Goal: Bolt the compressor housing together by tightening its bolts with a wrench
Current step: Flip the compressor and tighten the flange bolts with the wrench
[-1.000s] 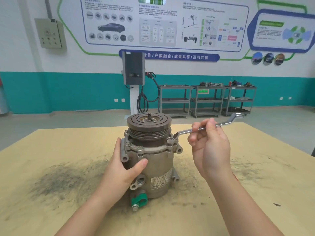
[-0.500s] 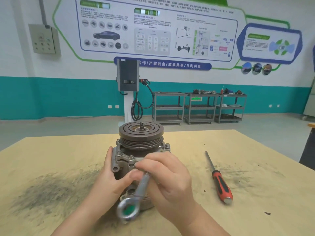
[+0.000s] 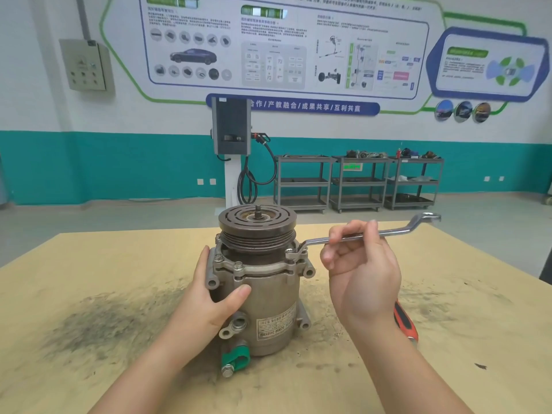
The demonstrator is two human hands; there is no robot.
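Note:
A grey metal compressor [image 3: 270, 303] stands upright on the wooden table [image 3: 448, 339], its dark pulley [image 3: 257, 225] on top. Several bolts ring its upper flange. My left hand [image 3: 213, 303] grips the housing's left side, thumb across the front. A silver ring wrench [image 3: 391, 233] has one end seated on the bolt [image 3: 291, 253] at the flange's right side, and its shaft runs out to the right, nearly level. My right hand [image 3: 363, 268] holds the shaft near its middle, fingers curled over it.
A red-handled screwdriver [image 3: 404, 322] lies on the table to the right, partly hidden behind my right forearm. Dark grime stains the tabletop left of the compressor. Grey shelf carts [image 3: 357, 182] and a charging post [image 3: 231, 135] stand far back by the wall.
Half a second ago my right hand held the wrench low in front of the compressor. Now the wrench sits on the right flange bolt again, shaft pointing right, as one second ago.

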